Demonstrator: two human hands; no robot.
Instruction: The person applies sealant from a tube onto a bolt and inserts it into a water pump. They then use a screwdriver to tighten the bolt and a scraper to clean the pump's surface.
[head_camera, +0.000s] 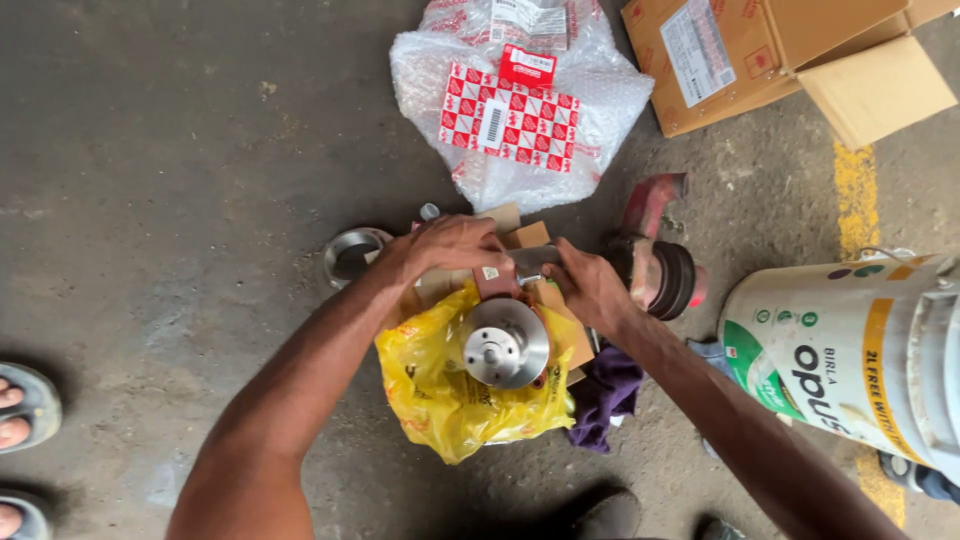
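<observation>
A metal pump-like part with a round flanged hub (505, 343) stands on a yellow plastic bag (440, 395) and a piece of cardboard (528, 236) on the concrete floor. My left hand (445, 250) grips the top of the part's reddish-brown body. My right hand (588, 285) holds the same part from the right side, fingers wrapped around a grey metal piece (535, 258) at its top. What lies under the hands is hidden.
A metal ring (352, 255) lies left of the hands. A black and red pulley part (668, 272) sits to the right, a purple rag (605, 392) below it. A bubble-wrap bag (520, 95), open cardboard box (790, 55), white bucket (860, 350), and another person's sandalled feet (22, 415) surround.
</observation>
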